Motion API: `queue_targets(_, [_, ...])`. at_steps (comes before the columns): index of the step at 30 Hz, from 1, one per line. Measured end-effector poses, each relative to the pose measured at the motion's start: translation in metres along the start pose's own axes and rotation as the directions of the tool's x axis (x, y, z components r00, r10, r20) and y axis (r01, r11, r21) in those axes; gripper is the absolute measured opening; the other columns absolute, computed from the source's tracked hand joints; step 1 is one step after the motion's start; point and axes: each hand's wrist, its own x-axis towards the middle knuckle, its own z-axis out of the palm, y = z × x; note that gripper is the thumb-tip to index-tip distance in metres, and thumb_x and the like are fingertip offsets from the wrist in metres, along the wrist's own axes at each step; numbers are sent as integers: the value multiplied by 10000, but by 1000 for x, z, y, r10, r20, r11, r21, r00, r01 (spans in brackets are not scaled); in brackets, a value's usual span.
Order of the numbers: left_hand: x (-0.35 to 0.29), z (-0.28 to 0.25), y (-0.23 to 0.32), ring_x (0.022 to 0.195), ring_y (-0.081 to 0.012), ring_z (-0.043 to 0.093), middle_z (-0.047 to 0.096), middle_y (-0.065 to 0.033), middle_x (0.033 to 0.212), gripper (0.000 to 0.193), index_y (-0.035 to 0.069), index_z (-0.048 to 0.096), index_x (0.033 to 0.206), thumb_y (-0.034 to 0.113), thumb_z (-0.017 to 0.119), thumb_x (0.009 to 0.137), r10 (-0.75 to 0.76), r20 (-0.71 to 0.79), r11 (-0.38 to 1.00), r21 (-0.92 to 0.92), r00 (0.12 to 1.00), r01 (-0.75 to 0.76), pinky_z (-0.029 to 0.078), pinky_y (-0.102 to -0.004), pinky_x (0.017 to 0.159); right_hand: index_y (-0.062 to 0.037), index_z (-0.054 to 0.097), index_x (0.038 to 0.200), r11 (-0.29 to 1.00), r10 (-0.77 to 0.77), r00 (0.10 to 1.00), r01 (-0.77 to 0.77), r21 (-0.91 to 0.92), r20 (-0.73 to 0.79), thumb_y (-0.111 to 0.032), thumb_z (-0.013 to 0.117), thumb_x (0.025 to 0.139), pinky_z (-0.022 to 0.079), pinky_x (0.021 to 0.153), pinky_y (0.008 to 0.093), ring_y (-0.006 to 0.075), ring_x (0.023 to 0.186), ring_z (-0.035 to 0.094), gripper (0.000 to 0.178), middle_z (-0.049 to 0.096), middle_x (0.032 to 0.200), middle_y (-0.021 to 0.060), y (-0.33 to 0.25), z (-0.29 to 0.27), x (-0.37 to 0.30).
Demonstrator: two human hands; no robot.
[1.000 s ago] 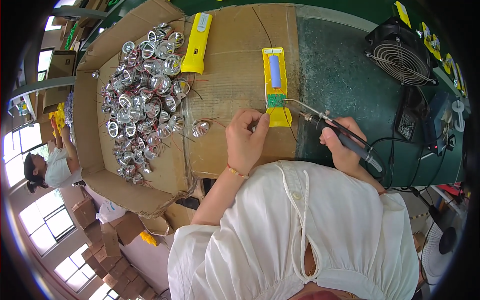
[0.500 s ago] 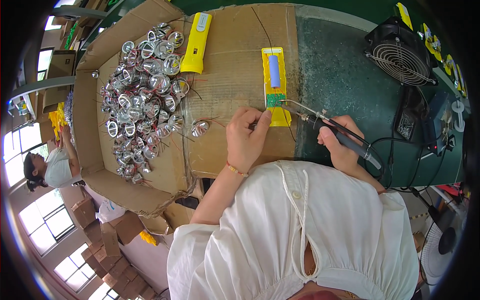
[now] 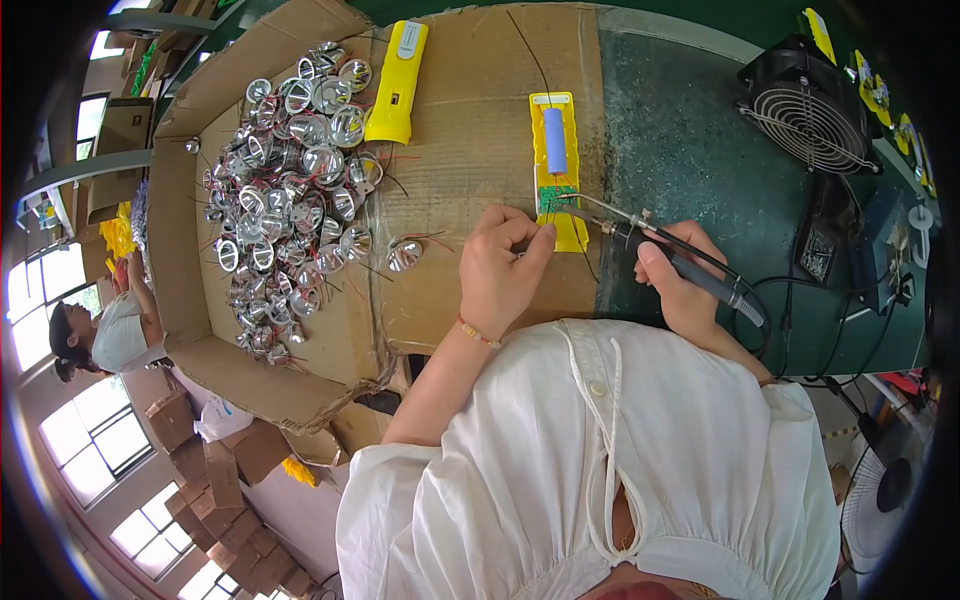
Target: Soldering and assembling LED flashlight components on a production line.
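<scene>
My right hand (image 3: 688, 280) grips a soldering iron (image 3: 705, 281) by its dark handle, with a thin metal feed tube running along it. Its tip meets a small green circuit board (image 3: 548, 194) in an open yellow flashlight housing (image 3: 574, 238). A blue cylindrical battery (image 3: 555, 140) lies in the same housing, above the board. My left hand (image 3: 502, 262) is closed in a pinch at the board's lower left edge; what is between the fingertips is too small to make out. Thin dark wires stick out at both ends of the housing.
A cardboard box (image 3: 300, 408) on the left holds a heap of silver reflectors (image 3: 305, 160) with wires. One reflector (image 3: 404, 256) lies outside the heap. Beyond it is a yellow flashlight (image 3: 397, 85). A black fan (image 3: 808, 115) and cables stand right. Another person (image 3: 120, 325) is far left.
The view has shifted slightly, moving the scene a little to the right. Both hands stay at the circuit board, and the iron's tip remains on it.
</scene>
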Motion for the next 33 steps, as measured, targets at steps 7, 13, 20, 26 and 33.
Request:
queue_targets(7, [-1,0,0,554,-188,519,551,-88,752,168,0,619,688,154,633,754,-13,5,1000,1,1000,13,404,-290,508,4,549,847,997,-39,999,41,-72,19,-68,638,781,458,550,207,66,612,551,133,593,682,48,0,-2,-1])
queue_targets(13, [-1,-1,-1,552,-191,518,550,-86,753,169,2,619,690,158,633,753,-16,17,1000,12,1000,15,403,-293,507,15,541,865,998,-52,997,54,23,-53,-75,628,794,464,551,219,83,604,556,143,592,686,58,-1,-3,-6])
queue_targets(20, [2,-4,-2,514,-82,475,530,-56,781,155,-30,607,720,106,610,794,24,44,999,30,999,-26,381,-226,467,13,537,872,997,-56,996,60,54,-72,-84,618,805,470,551,227,92,596,556,143,590,686,69,1,-13,-6])
queue_targets(26, [5,-11,-6,626,-149,615,640,-113,766,111,-14,628,749,95,630,766,-223,-102,903,-395,969,166,473,-235,567,18,536,871,992,-118,982,124,32,-145,-84,615,804,473,556,231,98,599,558,145,590,698,71,7,-33,5])
queue_targets(33, [85,4,50,480,-91,536,582,-84,562,108,1,619,722,108,600,725,132,247,915,342,960,-214,434,-247,487,-17,553,884,1000,15,961,-8,28,-277,-105,638,791,446,550,218,77,596,547,153,587,676,39,19,-51,9])
